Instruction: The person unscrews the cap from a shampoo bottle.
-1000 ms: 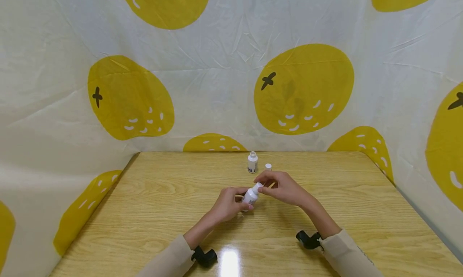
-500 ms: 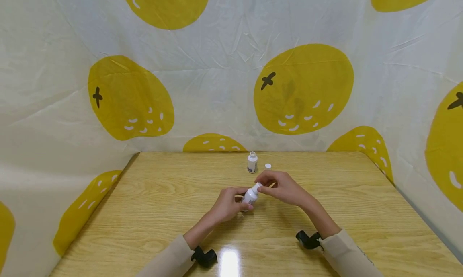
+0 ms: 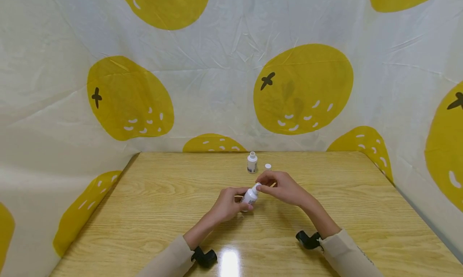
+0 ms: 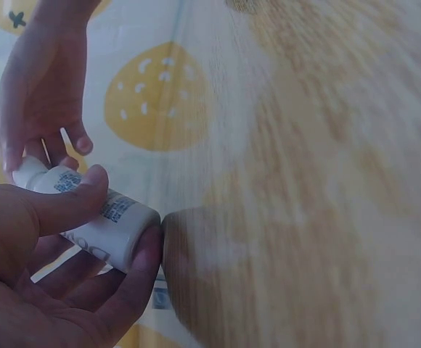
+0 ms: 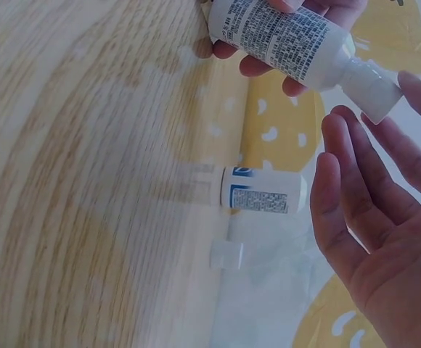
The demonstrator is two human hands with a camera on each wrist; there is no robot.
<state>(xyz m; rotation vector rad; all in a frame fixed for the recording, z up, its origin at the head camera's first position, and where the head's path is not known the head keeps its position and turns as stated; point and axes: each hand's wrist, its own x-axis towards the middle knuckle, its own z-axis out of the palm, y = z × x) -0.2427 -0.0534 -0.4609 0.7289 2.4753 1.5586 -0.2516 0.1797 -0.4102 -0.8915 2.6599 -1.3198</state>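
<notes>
My left hand point(image 3: 228, 204) grips a small white bottle point(image 3: 249, 198) round its body, tilted with its top up and to the right. Printed text covers its label in the right wrist view. At the bottle's top sits a white cap point(image 5: 372, 90), pinched between the thumb and fingers of my right hand point(image 3: 283, 187). The other fingers of that hand lie spread beside the cap in the right wrist view. Behind the hands a second white bottle point(image 3: 252, 164) stands upright with its threaded neck bare. A loose white cap point(image 3: 268, 166) lies just right of it, partly hidden by my right hand.
A wooden table point(image 3: 173, 188) spreads under both hands. Behind it and at the sides hangs a pale curtain point(image 3: 217, 96) printed with big yellow fruit. Black wrist devices point(image 3: 205, 257) sit at both sleeve cuffs.
My right thumb and fingertips have shifted slightly on the cap, which now shows less of itself. The left hand, the held bottle and the standing bottle stay in place.
</notes>
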